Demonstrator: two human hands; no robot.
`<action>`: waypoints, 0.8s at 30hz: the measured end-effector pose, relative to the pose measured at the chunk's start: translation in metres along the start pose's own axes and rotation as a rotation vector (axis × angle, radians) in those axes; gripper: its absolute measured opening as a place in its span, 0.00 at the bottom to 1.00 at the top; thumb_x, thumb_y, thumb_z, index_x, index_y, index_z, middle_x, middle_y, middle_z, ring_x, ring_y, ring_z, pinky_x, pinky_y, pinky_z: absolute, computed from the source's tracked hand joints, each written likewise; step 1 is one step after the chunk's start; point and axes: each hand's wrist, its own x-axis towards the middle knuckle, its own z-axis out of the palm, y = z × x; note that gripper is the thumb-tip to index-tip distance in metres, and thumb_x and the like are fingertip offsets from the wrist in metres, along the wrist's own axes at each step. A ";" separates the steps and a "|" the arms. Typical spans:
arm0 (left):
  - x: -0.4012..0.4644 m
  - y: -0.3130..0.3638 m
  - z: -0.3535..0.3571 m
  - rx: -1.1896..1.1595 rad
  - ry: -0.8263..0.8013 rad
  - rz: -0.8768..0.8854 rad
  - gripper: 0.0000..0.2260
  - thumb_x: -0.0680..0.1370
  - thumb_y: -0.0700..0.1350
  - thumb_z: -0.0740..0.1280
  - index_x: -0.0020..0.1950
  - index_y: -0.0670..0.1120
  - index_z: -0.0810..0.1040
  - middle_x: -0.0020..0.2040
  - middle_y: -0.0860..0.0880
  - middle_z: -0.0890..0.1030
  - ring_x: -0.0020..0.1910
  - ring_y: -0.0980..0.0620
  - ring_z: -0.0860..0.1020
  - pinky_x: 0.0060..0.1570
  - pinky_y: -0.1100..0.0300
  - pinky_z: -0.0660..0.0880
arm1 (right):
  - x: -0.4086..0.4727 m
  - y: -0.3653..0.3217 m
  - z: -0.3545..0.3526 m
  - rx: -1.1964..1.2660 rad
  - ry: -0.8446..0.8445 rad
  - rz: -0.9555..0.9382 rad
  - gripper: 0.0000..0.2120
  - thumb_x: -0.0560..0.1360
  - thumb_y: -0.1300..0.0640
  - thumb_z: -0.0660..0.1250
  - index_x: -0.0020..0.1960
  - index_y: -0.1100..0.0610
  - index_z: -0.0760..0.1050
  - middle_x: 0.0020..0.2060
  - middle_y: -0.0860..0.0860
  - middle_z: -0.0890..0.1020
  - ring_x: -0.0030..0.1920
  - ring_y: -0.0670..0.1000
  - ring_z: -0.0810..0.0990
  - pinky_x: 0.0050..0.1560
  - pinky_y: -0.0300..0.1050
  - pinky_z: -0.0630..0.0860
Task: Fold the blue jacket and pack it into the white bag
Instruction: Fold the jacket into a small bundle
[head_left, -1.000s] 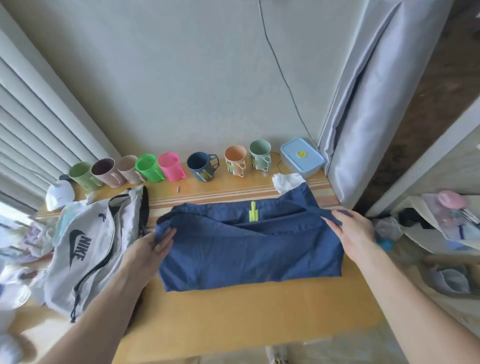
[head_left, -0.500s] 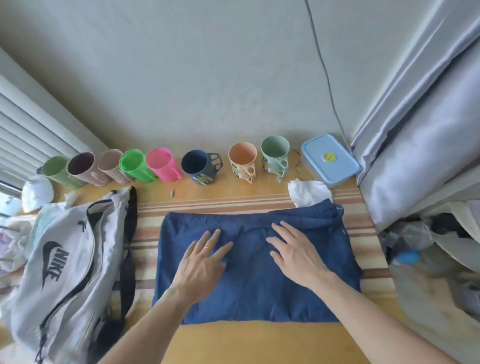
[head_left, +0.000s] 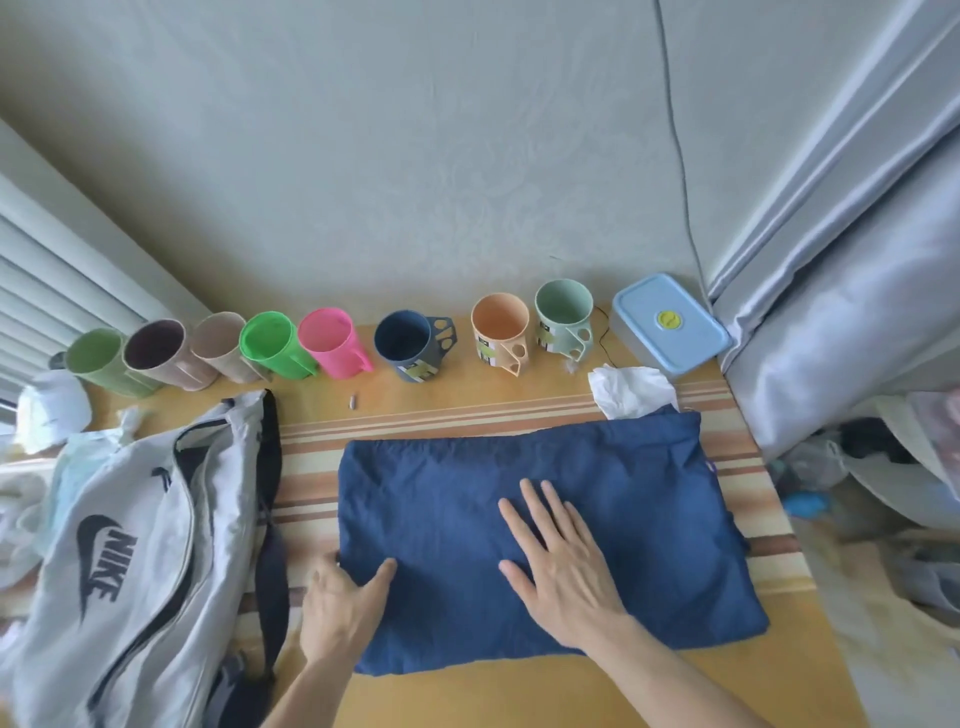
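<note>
The blue jacket (head_left: 613, 499) lies folded into a flat rectangle in the middle of the table. My right hand (head_left: 558, 566) presses flat on its centre, fingers spread. At the jacket's left edge my left hand (head_left: 340, 605) has its thumb on top of the cloth and its fingers tucked under the edge. The white bag (head_left: 119, 545) with a dark logo and black zip lies on the table left of the jacket, its black strap (head_left: 270, 519) running alongside.
A row of coloured mugs (head_left: 332, 348) and a light blue lidded box (head_left: 670, 325) stand along the wall. A crumpled white tissue (head_left: 631, 389) touches the jacket's far right corner. A grey curtain (head_left: 841, 291) hangs at the right. Clutter lies beyond both table ends.
The jacket's top flap was folded down and smoothed by both hands. Since then my left hand has slid from the jacket's middle to its left edge and gripped it.
</note>
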 end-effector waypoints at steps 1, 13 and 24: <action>0.002 -0.002 0.000 -0.061 -0.049 -0.020 0.32 0.72 0.58 0.73 0.70 0.43 0.69 0.62 0.43 0.79 0.61 0.38 0.77 0.57 0.47 0.74 | 0.001 0.002 0.011 -0.013 -0.033 0.035 0.32 0.82 0.38 0.50 0.82 0.51 0.56 0.82 0.54 0.52 0.82 0.59 0.52 0.75 0.60 0.65; -0.076 0.062 -0.057 -0.416 -0.316 0.319 0.08 0.74 0.47 0.75 0.52 0.51 0.81 0.46 0.52 0.88 0.48 0.51 0.85 0.51 0.47 0.82 | -0.039 -0.038 -0.085 1.115 0.048 0.430 0.21 0.82 0.41 0.60 0.74 0.37 0.67 0.72 0.33 0.70 0.71 0.33 0.67 0.74 0.44 0.68; -0.218 0.187 0.093 -0.002 -0.970 1.003 0.18 0.71 0.43 0.71 0.59 0.53 0.74 0.57 0.52 0.82 0.56 0.55 0.79 0.59 0.58 0.76 | -0.090 0.096 -0.157 1.397 0.353 0.916 0.16 0.72 0.42 0.75 0.56 0.49 0.81 0.52 0.51 0.87 0.52 0.52 0.86 0.55 0.54 0.81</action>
